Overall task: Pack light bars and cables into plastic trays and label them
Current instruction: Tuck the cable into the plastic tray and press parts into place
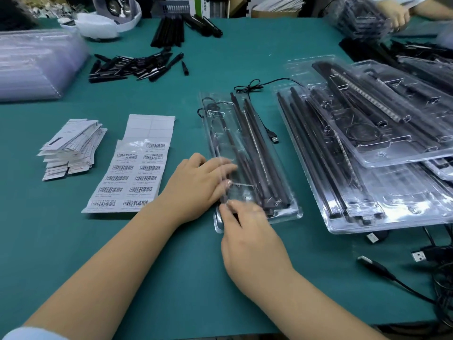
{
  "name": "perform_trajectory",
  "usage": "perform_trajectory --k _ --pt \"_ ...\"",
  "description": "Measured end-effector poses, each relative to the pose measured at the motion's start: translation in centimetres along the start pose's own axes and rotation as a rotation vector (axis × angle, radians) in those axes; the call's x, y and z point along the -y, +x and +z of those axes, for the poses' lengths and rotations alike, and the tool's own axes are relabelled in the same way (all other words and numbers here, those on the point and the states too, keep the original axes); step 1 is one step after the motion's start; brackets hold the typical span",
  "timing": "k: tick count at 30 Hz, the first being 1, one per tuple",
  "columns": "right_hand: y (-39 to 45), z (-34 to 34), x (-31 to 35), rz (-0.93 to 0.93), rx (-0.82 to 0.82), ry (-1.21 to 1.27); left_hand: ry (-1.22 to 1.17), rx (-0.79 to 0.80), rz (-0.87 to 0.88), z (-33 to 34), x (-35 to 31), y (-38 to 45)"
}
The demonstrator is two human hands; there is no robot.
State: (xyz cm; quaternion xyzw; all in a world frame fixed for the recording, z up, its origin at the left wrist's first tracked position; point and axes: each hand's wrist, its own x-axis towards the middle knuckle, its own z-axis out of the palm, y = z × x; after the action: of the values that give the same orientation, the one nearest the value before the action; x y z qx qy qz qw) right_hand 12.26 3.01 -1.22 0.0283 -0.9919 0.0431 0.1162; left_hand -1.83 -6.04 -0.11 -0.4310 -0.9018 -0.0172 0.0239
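Observation:
A clear plastic tray point(293, 212) lies lengthwise in the middle of the green table. Inside it are several black light bars point(255, 143) and a coiled cable. A black USB cable point(274, 138) trails out from the tray's far end onto the table. My left hand point(196, 182) rests on the tray's left side, its fingers stretched flat over the clear plastic. My right hand point(250, 236) is at the tray's near left corner, where thumb and fingers pinch the plastic edge. A sheet of barcode labels point(132, 173) lies just left of my left hand.
Packed trays point(367, 192) are stacked to the right, with loose USB cables point(377, 266) near the front right edge. A pile of paper cards point(71, 148) lies at the left. Empty trays point(29, 65) and black parts point(132, 67) sit farther back. Another person's hand point(394, 13) works at the far right.

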Motion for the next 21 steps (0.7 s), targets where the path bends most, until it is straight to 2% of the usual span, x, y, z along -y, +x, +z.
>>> perform_trajectory --k 2,5,7,11,21 --pt "-0.5 0.0 0.6 0.001 0.135 -0.104 -0.028 -0.027 0.004 0.0 -0.1 -0.1" --pt "0.0 -1.3 1.3 0.151 0.258 -0.062 -0.066 -0.028 -0.012 0.2 0.0 -0.2" --pt "0.4 -1.2 1.2 0.118 0.249 0.039 -0.112 0.014 -0.010 0.3 0.2 -0.5" --pt "0.8 -0.9 1.3 0.141 0.281 0.044 -0.122 0.088 0.003 0.6 0.5 -1.1" --pt "-2.0 -2.2 1.1 0.069 0.353 0.095 -0.152 0.054 -0.025 0.9 0.3 -1.3"
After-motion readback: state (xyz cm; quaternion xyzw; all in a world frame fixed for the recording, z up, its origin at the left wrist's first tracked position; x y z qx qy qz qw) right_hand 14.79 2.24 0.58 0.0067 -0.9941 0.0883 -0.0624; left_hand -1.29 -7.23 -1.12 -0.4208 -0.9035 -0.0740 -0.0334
